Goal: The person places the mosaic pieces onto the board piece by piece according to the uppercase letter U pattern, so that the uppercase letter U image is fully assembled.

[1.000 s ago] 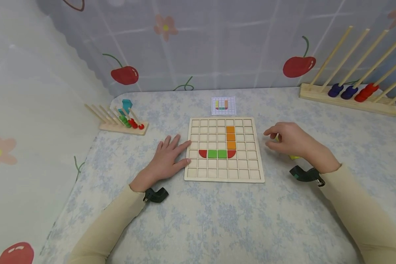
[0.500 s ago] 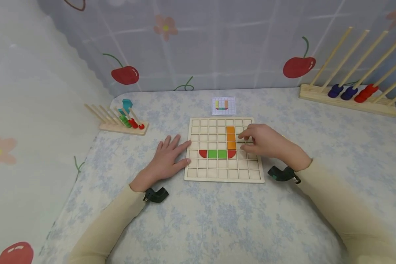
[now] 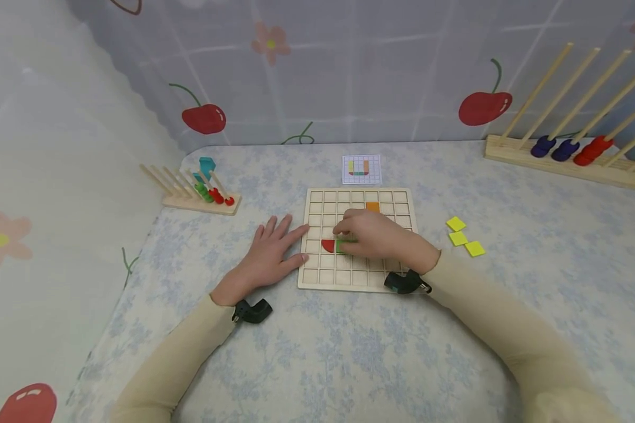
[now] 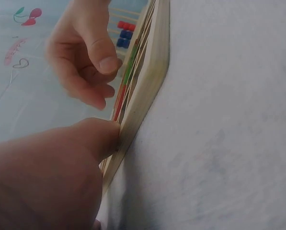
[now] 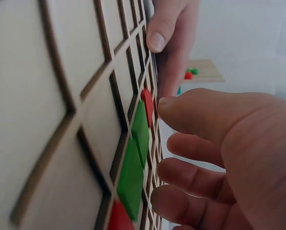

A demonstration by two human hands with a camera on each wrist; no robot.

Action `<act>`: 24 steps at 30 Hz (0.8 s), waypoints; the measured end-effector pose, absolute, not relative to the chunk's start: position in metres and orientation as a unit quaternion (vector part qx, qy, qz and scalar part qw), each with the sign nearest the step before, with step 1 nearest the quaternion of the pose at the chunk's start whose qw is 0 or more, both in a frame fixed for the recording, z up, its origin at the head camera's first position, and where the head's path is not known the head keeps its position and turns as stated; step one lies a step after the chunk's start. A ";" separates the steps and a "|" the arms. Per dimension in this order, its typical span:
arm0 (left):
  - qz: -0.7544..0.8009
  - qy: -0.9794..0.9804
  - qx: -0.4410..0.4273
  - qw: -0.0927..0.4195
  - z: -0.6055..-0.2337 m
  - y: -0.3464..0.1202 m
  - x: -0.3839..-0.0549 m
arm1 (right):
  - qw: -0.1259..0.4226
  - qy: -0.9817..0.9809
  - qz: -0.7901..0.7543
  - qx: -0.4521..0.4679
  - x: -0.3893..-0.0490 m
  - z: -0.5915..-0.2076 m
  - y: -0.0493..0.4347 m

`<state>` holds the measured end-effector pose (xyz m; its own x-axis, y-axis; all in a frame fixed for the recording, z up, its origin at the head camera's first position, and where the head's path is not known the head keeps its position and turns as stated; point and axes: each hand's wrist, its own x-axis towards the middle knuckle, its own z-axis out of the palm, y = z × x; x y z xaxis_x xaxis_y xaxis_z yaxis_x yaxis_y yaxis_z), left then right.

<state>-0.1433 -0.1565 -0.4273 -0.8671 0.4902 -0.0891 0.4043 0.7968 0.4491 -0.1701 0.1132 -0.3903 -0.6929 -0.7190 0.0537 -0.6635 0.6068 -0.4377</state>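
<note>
1. A square pale-wood board with a raised grid (image 3: 317,277) lies flat on the desk (image 3: 296,352). At its 12 o'clock, apart from it, is a small white printed pattern card (image 3: 360,167).
2. The left hand (image 3: 267,257), at the board's 9 o'clock, has its fingers spread; thumb and index finger touch the edge, grasping nothing.
3. The right hand (image 3: 377,237) is over the board, its grip partly curled with a gap showing between thumb and forefinger; whether it has hold of a tile cannot be told.
4. Beneath or beside it are a red quarter-round tile (image 3: 328,245), two green square tiles (image 5: 129,179) and an orange square tile (image 3: 373,207). Three yellow square tiles (image 3: 458,238) lie on the desk at 3 o'clock.
5. The step in hand seems to be the yellow column; the next move probably calls for seating a tile squarely at the red tile's 12 o'clock.
</note>
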 end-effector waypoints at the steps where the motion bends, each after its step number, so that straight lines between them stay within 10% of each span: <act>1: 0.212 0.943 0.237 0.102 -0.427 -0.156 -0.144 | 0.064 0.894 -0.213 -0.389 -0.170 -0.391 0.109; 24: 0.214 0.942 0.236 0.105 -0.426 -0.156 -0.143 | 0.076 0.892 -0.209 -0.393 -0.171 -0.398 0.085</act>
<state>-0.1434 -0.1561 -0.4256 -0.8662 0.4901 -0.0973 0.3999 0.7968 0.4529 -0.1705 0.0850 -0.3982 -0.6792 -0.7334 0.0287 -0.6701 0.6036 -0.4320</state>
